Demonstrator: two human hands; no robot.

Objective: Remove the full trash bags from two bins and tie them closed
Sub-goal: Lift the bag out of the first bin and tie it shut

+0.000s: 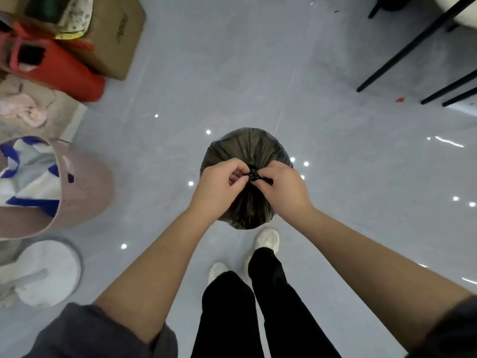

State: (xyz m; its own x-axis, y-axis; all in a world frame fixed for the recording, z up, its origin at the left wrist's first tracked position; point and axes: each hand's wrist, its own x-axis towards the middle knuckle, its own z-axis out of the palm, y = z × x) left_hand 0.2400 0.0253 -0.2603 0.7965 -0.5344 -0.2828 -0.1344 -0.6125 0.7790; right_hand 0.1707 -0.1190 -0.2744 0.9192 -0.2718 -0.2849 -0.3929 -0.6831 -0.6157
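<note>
A person's left hand [222,183] and right hand [280,186] are pinching the gathered neck [254,174] of a dark trash bag [245,146] on the floor [232,86], its thin, slippery plastic likely best gripped there.

Only a dark printed word on the brown cardboard box [113,40], too blurred to read.

A dark trash bag [245,148] sits on the glossy grey floor [232,73], just ahead of two white shoes [267,240]. Its neck is gathered into a knot [253,174] at the top. The left hand [219,186] and right hand [282,188] pinch that knot from either side, fingers curled tight. A pink bin [85,187] stands to the left, holding white and blue material.
</note>
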